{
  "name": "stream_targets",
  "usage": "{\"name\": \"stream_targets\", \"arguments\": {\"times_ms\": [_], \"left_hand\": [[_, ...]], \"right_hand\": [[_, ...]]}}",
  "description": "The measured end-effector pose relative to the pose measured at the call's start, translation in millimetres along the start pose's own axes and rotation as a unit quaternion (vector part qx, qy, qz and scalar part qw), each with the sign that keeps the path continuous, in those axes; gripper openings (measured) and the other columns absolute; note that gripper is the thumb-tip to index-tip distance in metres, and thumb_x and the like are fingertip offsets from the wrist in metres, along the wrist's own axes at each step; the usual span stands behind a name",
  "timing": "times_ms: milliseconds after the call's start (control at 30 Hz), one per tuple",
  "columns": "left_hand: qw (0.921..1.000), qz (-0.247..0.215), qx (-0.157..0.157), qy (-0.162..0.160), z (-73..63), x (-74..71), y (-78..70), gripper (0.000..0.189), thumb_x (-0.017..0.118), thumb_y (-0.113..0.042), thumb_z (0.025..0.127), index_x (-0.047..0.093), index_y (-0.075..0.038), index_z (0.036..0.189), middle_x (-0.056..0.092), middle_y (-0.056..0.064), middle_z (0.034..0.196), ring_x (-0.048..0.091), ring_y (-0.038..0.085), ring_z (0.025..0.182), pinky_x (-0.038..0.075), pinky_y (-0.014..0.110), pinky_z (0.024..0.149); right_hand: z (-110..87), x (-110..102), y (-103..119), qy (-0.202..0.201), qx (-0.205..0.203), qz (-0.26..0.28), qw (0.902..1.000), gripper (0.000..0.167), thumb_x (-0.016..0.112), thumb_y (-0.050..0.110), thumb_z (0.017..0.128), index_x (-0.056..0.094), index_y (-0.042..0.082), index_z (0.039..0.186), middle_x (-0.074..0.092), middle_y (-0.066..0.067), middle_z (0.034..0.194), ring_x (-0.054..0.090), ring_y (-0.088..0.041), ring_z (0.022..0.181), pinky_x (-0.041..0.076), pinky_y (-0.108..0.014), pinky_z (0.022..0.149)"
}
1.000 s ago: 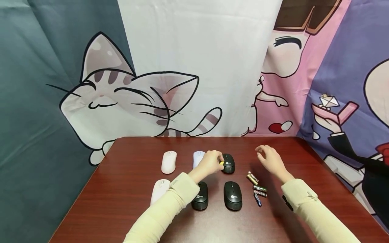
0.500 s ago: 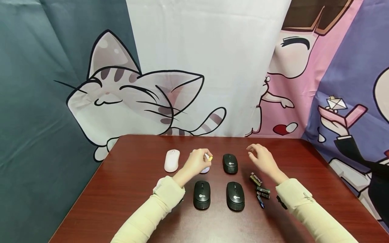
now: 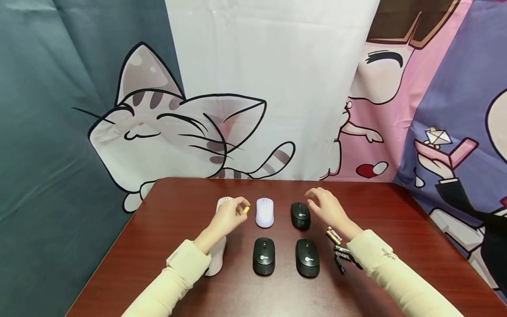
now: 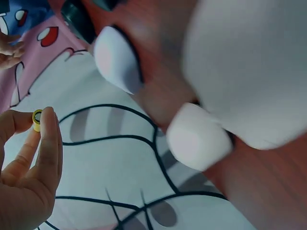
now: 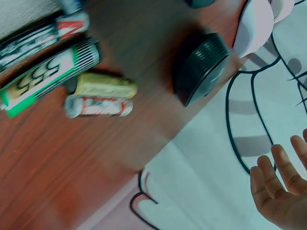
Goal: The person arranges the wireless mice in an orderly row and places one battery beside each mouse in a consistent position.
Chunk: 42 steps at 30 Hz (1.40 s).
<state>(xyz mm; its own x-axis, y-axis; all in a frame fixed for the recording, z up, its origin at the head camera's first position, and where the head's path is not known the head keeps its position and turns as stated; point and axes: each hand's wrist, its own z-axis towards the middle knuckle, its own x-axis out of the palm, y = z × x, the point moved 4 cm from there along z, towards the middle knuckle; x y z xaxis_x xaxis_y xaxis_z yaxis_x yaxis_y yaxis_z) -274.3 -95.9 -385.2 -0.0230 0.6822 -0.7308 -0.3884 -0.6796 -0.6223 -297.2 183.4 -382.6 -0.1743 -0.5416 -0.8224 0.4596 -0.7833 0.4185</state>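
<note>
A small yellow battery [image 4: 37, 120] is pinched between the thumb and fingers of my left hand [image 3: 227, 216], raised over the left side of the table. Behind that hand, the far white mouse [image 3: 224, 200] is mostly covered in the head view. The near white mouse [image 3: 216, 257] lies partly under the wrist. To the right of the held battery [image 3: 246, 209] sits a lavender mouse [image 3: 264, 213]. My right hand [image 3: 328, 208] hovers, fingers loosely bent and holding nothing, just right of the far black mouse [image 3: 300, 215]; its palm [image 5: 288, 203] shows bare in the right wrist view.
Two more black mice stand in the near row, one at the middle [image 3: 263, 256] and one to its right [image 3: 307, 258]. Several loose batteries [image 3: 334, 235] lie by the right forearm, partly covered by the sleeve. A printed cloth [image 3: 269, 66] hangs behind the table's far edge.
My left hand has carried the yellow battery leftward, from beside the far black mouse past the lavender mouse towards the far white mouse. The right hand has drifted left.
</note>
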Motion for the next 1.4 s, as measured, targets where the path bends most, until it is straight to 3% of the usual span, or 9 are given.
{"name": "stream_targets", "arguments": {"times_ms": [233,500,667,933,1100,1233,1400], "left_hand": [[0.9989,0.014,-0.020,-0.040,-10.8,-10.7,20.5,0.024,0.063,0.003,0.073,0.069,-0.006,0.094,0.064,0.004,0.069,0.058,0.010,0.060,0.046,0.025,0.057],[0.9972,0.031,-0.034,-0.059,-13.9,-12.1,45.5,0.021,0.069,0.003,0.076,0.069,-0.004,0.095,0.066,0.006,0.067,0.060,0.013,0.060,0.047,0.029,0.059],[0.9952,0.049,-0.047,-0.070,-16.5,-18.1,63.3,0.020,0.070,0.004,0.075,0.069,-0.003,0.093,0.061,0.004,0.064,0.052,0.012,0.060,0.043,0.030,0.059],[0.9917,0.060,-0.080,-0.080,-13.4,-30.3,82.9,0.022,0.062,0.005,0.077,0.069,-0.002,0.096,0.062,0.005,0.067,0.052,0.013,0.059,0.041,0.030,0.057],[0.9876,0.064,-0.109,-0.093,-16.3,-35.5,94.1,0.019,0.066,0.004,0.079,0.069,-0.001,0.097,0.062,0.007,0.068,0.050,0.014,0.056,0.040,0.029,0.054],[0.9825,0.075,-0.124,-0.118,-17.0,-35.2,103.5,0.020,0.064,0.006,0.079,0.068,0.000,0.098,0.066,0.013,0.073,0.059,0.021,0.062,0.048,0.037,0.058],[0.9761,0.094,-0.141,-0.136,-12.3,-30.9,112.9,0.020,0.063,0.006,0.078,0.069,0.000,0.096,0.069,0.019,0.085,0.066,0.033,0.077,0.051,0.049,0.071]], "right_hand": [[-0.3,8.7,16.2,0.013,-0.004,-0.004,0.9999,0.016,0.060,0.007,0.086,0.064,0.002,0.101,0.063,-0.012,0.092,0.061,-0.027,0.086,0.049,-0.044,0.075],[-2.3,23.4,40.2,0.039,-0.018,0.019,0.9989,0.014,0.061,0.007,0.086,0.064,0.005,0.100,0.064,-0.009,0.093,0.063,-0.027,0.089,0.050,-0.044,0.077],[8.1,33.9,62.6,0.041,-0.032,0.036,0.9980,0.012,0.060,0.007,0.086,0.064,0.006,0.098,0.065,-0.009,0.095,0.063,-0.025,0.088,0.051,-0.041,0.076],[30.2,59.6,99.8,0.057,-0.047,0.054,0.9958,0.015,0.059,0.006,0.086,0.065,0.005,0.100,0.064,-0.009,0.098,0.062,-0.027,0.091,0.050,-0.039,0.077],[40.6,79.2,121.0,0.116,-0.072,0.065,0.9885,0.019,0.057,0.003,0.087,0.065,0.006,0.104,0.066,-0.011,0.102,0.063,-0.026,0.097,0.051,-0.040,0.081],[49.9,94.1,134.3,0.157,-0.098,0.076,0.9797,0.026,0.055,-0.005,0.085,0.065,0.002,0.108,0.067,-0.017,0.106,0.063,-0.029,0.099,0.050,-0.042,0.083],[67.0,115.1,142.1,0.107,-0.086,0.075,0.9876,0.022,0.055,-0.002,0.085,0.066,0.003,0.104,0.067,-0.014,0.098,0.061,-0.023,0.087,0.050,-0.033,0.076]]}}
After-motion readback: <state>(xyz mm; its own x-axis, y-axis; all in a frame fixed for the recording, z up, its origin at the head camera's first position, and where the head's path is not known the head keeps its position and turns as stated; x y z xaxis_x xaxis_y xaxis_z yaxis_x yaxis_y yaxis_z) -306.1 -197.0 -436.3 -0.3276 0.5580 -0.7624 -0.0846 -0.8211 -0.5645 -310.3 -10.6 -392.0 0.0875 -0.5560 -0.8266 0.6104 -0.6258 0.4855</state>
